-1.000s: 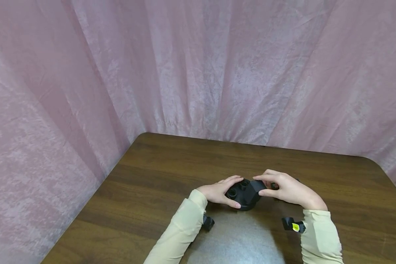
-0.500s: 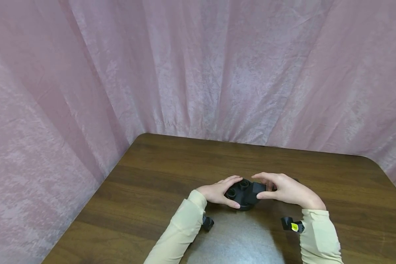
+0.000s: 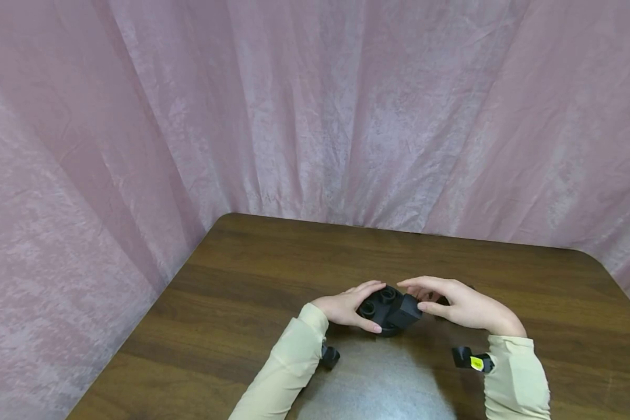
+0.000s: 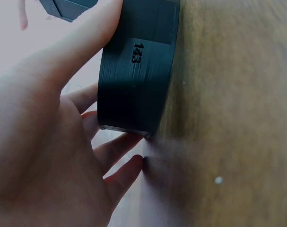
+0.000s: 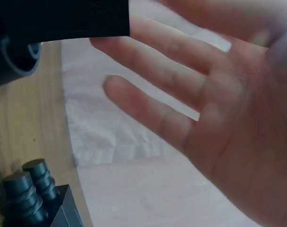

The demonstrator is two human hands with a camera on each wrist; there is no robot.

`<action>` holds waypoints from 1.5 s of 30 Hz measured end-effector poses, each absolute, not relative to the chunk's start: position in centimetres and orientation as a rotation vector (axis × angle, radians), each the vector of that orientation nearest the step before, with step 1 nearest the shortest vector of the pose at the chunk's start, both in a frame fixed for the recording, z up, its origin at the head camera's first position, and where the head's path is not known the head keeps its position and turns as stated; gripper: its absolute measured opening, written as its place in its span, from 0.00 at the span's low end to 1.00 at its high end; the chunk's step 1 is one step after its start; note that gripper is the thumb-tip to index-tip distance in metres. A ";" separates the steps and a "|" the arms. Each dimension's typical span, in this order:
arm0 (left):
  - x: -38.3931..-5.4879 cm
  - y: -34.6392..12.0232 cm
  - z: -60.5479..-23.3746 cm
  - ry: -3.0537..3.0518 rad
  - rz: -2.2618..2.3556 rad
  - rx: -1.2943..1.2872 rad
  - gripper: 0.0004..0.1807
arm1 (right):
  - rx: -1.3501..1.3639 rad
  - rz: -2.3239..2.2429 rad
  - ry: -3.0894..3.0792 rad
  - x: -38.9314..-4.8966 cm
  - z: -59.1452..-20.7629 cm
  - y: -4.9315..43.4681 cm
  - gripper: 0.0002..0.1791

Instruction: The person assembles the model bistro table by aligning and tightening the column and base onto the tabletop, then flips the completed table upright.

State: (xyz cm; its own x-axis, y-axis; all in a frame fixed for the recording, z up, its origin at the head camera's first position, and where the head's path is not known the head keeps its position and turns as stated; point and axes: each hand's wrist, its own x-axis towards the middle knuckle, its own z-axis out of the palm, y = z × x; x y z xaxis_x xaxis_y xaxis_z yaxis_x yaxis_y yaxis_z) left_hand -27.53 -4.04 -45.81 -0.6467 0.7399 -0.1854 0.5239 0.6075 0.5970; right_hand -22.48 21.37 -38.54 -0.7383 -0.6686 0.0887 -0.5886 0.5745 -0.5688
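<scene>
A black rounded base with ring-like sockets (image 3: 378,309) sits on the table, with a black angular block (image 3: 406,310) on its right part. My left hand (image 3: 349,307) grips the base from the left, thumb on the near side and fingers on the far side. Dark markings show on the side wall of the base (image 4: 136,71) in the left wrist view. My right hand (image 3: 459,300) is beside the block, its fingers loosely bent and spread. Its thumb is close to the block's right end; I cannot tell whether it touches. In the right wrist view the block (image 5: 82,19) hides some fingertips.
A black piece with two ridged pegs (image 5: 37,194) stands on the table beyond my right hand, mostly hidden in the head view. The brown wooden table (image 3: 273,256) ends at a pink curtain (image 3: 315,116). Black wrist cameras (image 3: 471,359) hang by both sleeves.
The block has turned clockwise on the base, its right end swinging nearer to me. My right hand's fingers have loosened from it and the hand has shifted slightly. My left hand stays in place.
</scene>
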 end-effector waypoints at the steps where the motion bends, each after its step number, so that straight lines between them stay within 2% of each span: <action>1: -27.5 -4.0 -45.8 2.417 0.706 1.005 0.49 | -1.122 -0.889 2.633 -22.5 -38.5 21.4 0.23; 7: -27.5 -4.0 -45.9 2.434 0.740 1.000 0.46 | -1.219 -0.845 2.591 -22.4 -38.6 21.6 0.25; 18: -27.7 -4.0 -46.0 2.419 0.801 0.968 0.44 | -1.090 -0.818 2.637 -22.5 -38.6 21.2 0.22; 23: -27.8 -3.9 -45.9 2.408 0.809 0.980 0.46 | -0.990 -0.810 2.625 -22.6 -38.6 20.6 0.23; 30: -27.8 -4.0 -46.0 2.412 0.750 1.008 0.52 | -1.144 -0.803 2.572 -22.6 -39.0 19.9 0.28; 39: -27.5 -4.0 -45.9 2.420 0.673 1.016 0.52 | -1.225 -0.890 2.417 -22.6 -39.1 20.7 0.30; 45: -27.6 -3.9 -46.0 2.429 0.693 1.000 0.52 | -1.093 -0.871 2.485 -22.8 -39.2 20.2 0.29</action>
State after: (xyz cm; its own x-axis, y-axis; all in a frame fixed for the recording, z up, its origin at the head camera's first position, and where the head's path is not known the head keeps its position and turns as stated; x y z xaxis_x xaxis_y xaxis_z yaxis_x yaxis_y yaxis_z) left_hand -27.62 -3.94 -46.00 -0.6522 0.7342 -0.1886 0.5240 0.6165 0.5877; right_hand -22.77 20.24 -39.22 -0.6704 -0.7417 -0.0199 -0.5669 0.5293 -0.6312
